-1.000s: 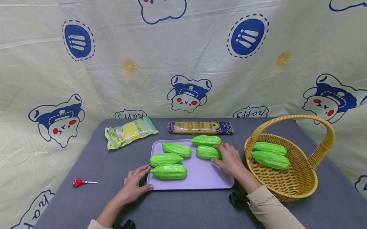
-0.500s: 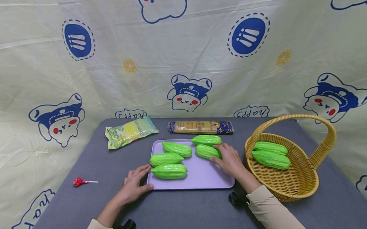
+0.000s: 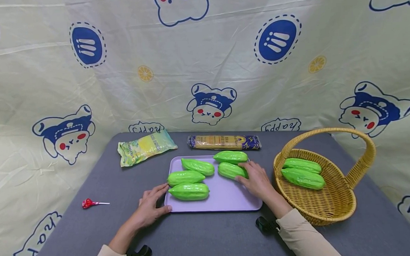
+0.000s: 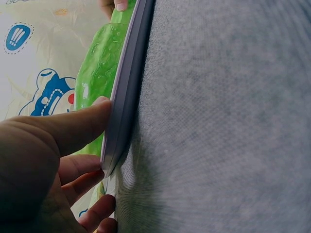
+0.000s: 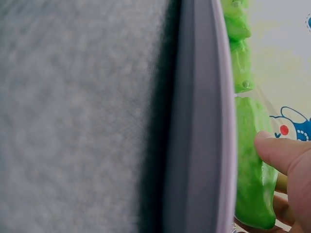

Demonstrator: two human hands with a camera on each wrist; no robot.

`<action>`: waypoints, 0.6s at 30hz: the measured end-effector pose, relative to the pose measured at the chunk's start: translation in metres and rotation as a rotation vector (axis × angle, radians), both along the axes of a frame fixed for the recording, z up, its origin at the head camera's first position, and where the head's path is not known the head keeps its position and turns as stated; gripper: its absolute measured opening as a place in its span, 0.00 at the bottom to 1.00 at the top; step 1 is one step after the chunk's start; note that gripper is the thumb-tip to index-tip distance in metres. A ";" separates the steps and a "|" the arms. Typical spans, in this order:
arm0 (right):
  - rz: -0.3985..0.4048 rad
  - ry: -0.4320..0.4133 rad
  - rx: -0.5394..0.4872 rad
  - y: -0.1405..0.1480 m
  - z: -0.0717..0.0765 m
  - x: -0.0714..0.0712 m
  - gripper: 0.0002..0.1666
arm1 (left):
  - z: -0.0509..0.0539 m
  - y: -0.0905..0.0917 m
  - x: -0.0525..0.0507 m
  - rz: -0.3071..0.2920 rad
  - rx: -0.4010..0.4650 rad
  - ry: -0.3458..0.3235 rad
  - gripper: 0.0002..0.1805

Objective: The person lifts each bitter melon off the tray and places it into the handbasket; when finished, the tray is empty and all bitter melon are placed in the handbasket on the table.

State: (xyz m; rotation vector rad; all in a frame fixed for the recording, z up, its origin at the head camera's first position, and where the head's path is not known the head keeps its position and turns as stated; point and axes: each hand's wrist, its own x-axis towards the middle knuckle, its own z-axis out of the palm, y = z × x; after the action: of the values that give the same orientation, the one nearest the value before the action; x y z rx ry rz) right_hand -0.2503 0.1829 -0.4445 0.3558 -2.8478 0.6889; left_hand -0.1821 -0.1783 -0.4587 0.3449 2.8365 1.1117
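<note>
A lilac tray point(image 3: 224, 199) lies at the middle of the table with several green bitter melons on it. My right hand point(image 3: 257, 180) holds the right end of one bitter melon point(image 3: 229, 171), thumb on the near side and fingers beyond. In the right wrist view, the thumb presses on that melon's bumpy side. Just behind it lies another bitter melon point(image 3: 230, 156). At the tray's left edge, my left hand point(image 3: 149, 208) touches the rim with thumb and fingertips, near the front corner. Beside that hand sit a near melon point(image 3: 189, 192), a middle melon point(image 3: 185, 178) and a far melon point(image 3: 197, 167).
To the right stands a wicker basket point(image 3: 329, 202) with a tall handle, two bitter melons point(image 3: 303, 178) inside. A yellow-green packet point(image 3: 146, 148) and a long noodle-like packet point(image 3: 224, 142) lie behind the tray. A red lollipop point(image 3: 88, 203) lies at the left.
The bitter melon under my right hand has shifted slightly left and turned a little on the tray. The left hand and the tray stay put.
</note>
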 end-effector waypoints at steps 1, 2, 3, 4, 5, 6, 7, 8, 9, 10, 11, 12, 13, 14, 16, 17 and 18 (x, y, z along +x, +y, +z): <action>0.004 0.006 0.000 0.000 0.000 0.001 0.30 | 0.000 0.000 0.000 0.000 0.002 0.001 0.36; 0.005 0.009 -0.004 0.000 0.000 0.002 0.30 | 0.000 0.000 0.000 0.001 0.002 0.001 0.36; 0.007 0.015 -0.005 0.000 0.001 0.002 0.30 | -0.001 0.000 0.000 0.002 0.004 0.001 0.36; 0.009 0.021 -0.006 -0.001 0.001 0.003 0.30 | -0.001 0.000 0.000 0.000 0.004 0.008 0.36; 0.012 0.030 -0.008 -0.001 0.002 0.004 0.31 | -0.001 0.000 0.000 0.002 0.006 0.009 0.36; 0.015 0.040 -0.009 -0.002 0.003 0.005 0.31 | -0.001 0.000 0.000 0.002 0.008 0.010 0.36; 0.019 0.050 -0.011 -0.002 0.004 0.007 0.31 | 0.000 0.000 0.001 0.003 0.010 0.011 0.36; 0.021 0.059 -0.012 -0.003 0.005 0.008 0.31 | -0.001 0.000 0.001 0.003 0.010 0.009 0.36; 0.025 0.068 -0.013 -0.003 0.006 0.009 0.31 | -0.001 0.000 0.001 0.001 0.009 0.010 0.36; 0.029 0.079 -0.012 -0.004 0.008 0.010 0.31 | -0.001 0.000 0.001 0.001 0.009 0.010 0.36; 0.032 0.090 -0.013 -0.004 0.009 0.011 0.31 | 0.000 0.000 0.001 0.003 0.010 0.006 0.36; 0.035 0.101 -0.012 -0.004 0.011 0.013 0.31 | 0.000 0.000 0.001 0.002 0.011 0.008 0.36; 0.039 0.111 -0.014 -0.005 0.012 0.014 0.31 | -0.001 0.000 0.001 -0.001 0.008 0.015 0.36; 0.042 0.121 -0.014 -0.005 0.014 0.016 0.31 | -0.001 0.000 0.002 -0.002 0.007 0.018 0.36; 0.049 0.141 -0.016 -0.006 0.018 0.019 0.30 | 0.000 0.000 0.002 -0.004 0.007 0.027 0.36; 0.052 0.150 -0.018 -0.006 0.019 0.021 0.30 | 0.000 0.000 0.002 -0.005 0.005 0.029 0.36; 0.055 0.157 -0.020 -0.006 0.021 0.023 0.30 | 0.000 0.000 0.002 -0.006 0.006 0.031 0.36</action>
State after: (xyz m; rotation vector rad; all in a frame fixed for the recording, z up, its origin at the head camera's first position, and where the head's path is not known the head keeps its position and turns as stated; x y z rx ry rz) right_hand -0.2275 0.1769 -0.4234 0.4647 -2.6900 0.6674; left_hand -0.1796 -0.1784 -0.4583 0.3739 2.8577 1.1243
